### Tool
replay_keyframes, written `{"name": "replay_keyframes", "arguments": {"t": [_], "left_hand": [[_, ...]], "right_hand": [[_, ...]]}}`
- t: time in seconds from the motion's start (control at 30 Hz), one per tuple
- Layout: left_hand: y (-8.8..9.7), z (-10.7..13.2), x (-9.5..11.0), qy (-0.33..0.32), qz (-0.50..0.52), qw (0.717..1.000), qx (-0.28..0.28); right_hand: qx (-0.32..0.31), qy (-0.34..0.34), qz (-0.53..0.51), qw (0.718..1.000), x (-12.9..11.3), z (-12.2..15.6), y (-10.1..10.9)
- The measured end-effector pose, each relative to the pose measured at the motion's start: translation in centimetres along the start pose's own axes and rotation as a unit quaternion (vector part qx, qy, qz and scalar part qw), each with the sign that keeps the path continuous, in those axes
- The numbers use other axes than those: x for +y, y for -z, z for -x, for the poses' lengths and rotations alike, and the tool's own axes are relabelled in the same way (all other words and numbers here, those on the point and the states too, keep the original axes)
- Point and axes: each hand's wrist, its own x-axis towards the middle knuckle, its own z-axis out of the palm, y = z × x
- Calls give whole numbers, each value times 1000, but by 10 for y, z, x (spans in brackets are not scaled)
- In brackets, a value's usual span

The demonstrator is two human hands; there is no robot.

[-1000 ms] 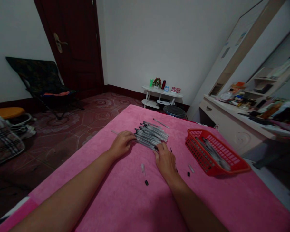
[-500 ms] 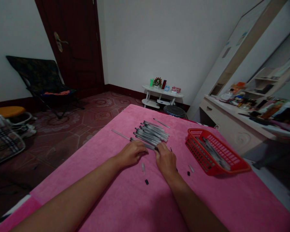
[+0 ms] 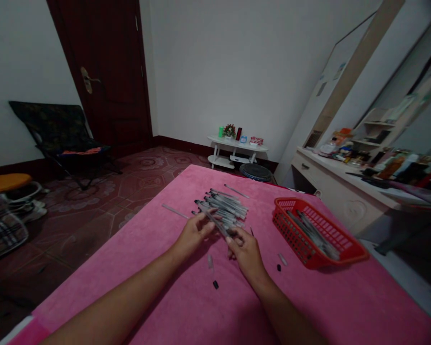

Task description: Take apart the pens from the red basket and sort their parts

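Note:
Between my two hands is a pen [image 3: 219,224], slanting down to the right above the pink cloth [image 3: 158,287]. The fingers of my left hand [image 3: 196,231] pinch its upper left end. My right hand [image 3: 244,248] grips the lower right end, and its fingertips hide that part. Just behind lies a pile of clear pens with black ends [image 3: 224,203], mostly lined up side by side. Close in front of my hands are a small clear piece [image 3: 210,262] and a black piece [image 3: 216,285], too small to name surely.
A red plastic basket [image 3: 321,262] holding several pens stands at the right. Near it lie another clear piece [image 3: 282,259] and black piece [image 3: 279,268]. One slim rod [image 3: 175,211] lies left of the pile, a single pen [image 3: 236,190] behind it.
Both hands have lifted off the cloth at the pile's front edge, with a pen now raised and tilted between them. The view has shifted slightly.

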Motion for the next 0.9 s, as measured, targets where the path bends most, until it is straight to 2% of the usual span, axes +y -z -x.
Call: {"name": "replay_keyframes", "arguments": {"t": [0.1,0.17,0.27,0.37,0.43,0.47,0.53,0.57,0.6,0.67,0.73,0.83,0.9], "left_hand": [[-3,3,1,30,142,989,-18],[-2,6,5,53,174,983,-32],[-3,9,9,81,186,979,-3],[-6,8,9,90,185,978,48],[-6,4,8,85,179,977,83],[-4,1,8,79,174,976,107],[3,-5,9,53,158,970,178],[7,-7,10,35,153,964,216],[11,-9,11,26,148,962,228],[16,-11,11,27,149,962,229],[15,-9,10,39,157,965,206],[6,-5,7,52,162,970,172],[0,-1,5,62,153,973,159]], "right_hand": [[-99,-90,-131,982,-9,8,-5],[-155,-145,-194,958,-15,11,-7],[-210,-191,-206,936,-21,13,-10],[-197,-168,-83,962,-27,12,-10],[-143,-105,80,981,-30,13,-7],[-105,-66,179,976,-31,15,-5],[-41,-5,365,930,-33,19,-1],[-30,9,434,900,-35,22,1],[-34,9,482,876,-36,24,2],[-72,-8,517,853,-41,28,3],[-106,-19,511,853,-47,30,3],[-128,-25,467,874,-55,29,4],[-113,-7,414,903,-55,25,6]]}}
